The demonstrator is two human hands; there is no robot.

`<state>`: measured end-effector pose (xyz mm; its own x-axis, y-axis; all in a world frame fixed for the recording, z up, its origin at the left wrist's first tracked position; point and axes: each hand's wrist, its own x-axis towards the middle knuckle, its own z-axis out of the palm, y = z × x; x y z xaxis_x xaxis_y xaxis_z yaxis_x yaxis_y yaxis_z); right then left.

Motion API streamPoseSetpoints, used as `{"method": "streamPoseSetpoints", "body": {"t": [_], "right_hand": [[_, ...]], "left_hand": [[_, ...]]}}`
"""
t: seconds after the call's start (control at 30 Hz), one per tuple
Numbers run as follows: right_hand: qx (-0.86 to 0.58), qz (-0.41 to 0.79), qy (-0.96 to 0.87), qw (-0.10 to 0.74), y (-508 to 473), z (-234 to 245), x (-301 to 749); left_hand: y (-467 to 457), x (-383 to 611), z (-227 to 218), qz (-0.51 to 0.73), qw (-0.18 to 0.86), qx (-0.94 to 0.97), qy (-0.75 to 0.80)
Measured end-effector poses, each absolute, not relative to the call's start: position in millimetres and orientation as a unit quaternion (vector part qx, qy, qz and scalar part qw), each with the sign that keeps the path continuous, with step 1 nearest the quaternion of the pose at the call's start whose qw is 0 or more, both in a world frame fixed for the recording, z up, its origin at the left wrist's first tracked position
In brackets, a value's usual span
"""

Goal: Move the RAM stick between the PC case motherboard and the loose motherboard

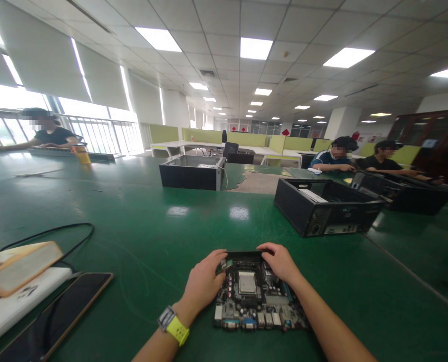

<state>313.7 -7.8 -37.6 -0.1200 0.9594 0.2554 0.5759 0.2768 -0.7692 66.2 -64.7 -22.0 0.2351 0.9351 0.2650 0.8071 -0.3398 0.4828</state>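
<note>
A computer motherboard [263,300] lies before me on the green table, its ports along the edge nearest me. A square silver processor [247,283] sits in its socket near the board's middle. My left hand [206,279] is closed at the far left corner, thumb on the near side and fingers over the edge. Beside that thumb shows a small green piece [228,265], too small to name. At the far right corner, my right hand [280,261] curls over the edge in the same way. Between the two hands runs a dark strip [244,255] along the far edge.
Open black computer cases [322,211] stand beyond the board, one [190,176] farther back. A phone [58,317], a white power strip [24,301] and a cable lie at left. Across the green table [152,216] sit several people; an orange container [81,154] stands far left.
</note>
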Motion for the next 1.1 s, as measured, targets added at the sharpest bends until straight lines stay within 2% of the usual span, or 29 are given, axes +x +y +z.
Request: {"method": "streamPoseSetpoints", "body": {"t": [1.1], "right_hand": [[-0.536, 0.259, -0.706, 0.385, -11.3, -36.3, 309.3]], "left_hand": [[-63.6, 64.9, -26.3, 0.280, 0.117, 0.772, 0.559]]}}
